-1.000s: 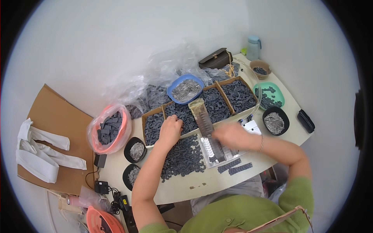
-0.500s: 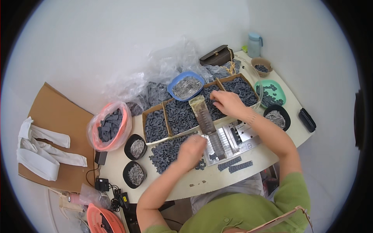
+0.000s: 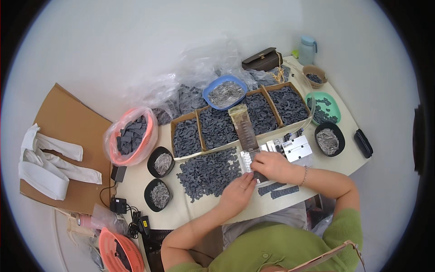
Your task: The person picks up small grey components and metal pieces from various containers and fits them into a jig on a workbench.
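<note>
A metal assembly jig (image 3: 296,148) with a white ribbed strip lies near the table's front edge. My right hand (image 3: 274,167) is over its front part, fingers curled down and closed on something too small to make out. Beside it, at the jig's left front corner, my left hand (image 3: 238,194) has its fingertips together, and what they hold is hidden. A brown, see-through ribbed chute (image 3: 243,128) slopes down to the jig from the boxes behind. Flat strips of linked dark grey pieces (image 3: 284,192) lie in front of the jig, and a loose pile of small grey pieces (image 3: 208,173) spreads to its left.
Cardboard trays (image 3: 186,155) of grey pieces stand behind, with a blue bowl (image 3: 210,100) of metal pins on them. Black bowls (image 3: 166,205) of pins are at left; another black bowl (image 3: 340,148), a green dish (image 3: 335,109) and a black case (image 3: 363,143) are at right.
My right hand has come down from above the grey pieces in the trays to the jig. My left hand has moved right and nearer the front edge, beside it. The view has shifted slightly.
</note>
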`<action>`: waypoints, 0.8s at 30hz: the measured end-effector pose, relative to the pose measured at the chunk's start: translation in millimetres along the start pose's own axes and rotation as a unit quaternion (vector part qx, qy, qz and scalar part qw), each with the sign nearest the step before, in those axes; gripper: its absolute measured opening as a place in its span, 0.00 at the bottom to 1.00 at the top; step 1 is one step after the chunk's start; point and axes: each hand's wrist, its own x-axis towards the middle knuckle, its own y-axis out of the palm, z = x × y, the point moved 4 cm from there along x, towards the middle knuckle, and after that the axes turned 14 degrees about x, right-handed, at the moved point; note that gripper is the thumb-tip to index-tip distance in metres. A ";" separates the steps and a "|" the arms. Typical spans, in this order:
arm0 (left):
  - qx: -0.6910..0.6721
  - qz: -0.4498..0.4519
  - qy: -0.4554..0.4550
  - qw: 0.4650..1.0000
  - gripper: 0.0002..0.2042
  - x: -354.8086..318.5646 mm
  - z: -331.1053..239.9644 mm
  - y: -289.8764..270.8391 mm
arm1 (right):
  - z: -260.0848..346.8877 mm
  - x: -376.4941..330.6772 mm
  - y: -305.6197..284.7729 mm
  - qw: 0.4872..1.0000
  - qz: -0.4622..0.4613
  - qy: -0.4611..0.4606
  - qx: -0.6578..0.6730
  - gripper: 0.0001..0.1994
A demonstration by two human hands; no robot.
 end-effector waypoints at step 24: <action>-0.327 0.130 -0.334 0.874 0.06 -10.4 98.3 6.5 | -21.1 69.9 28.3 0.992 0.045 0.082 0.079 0.03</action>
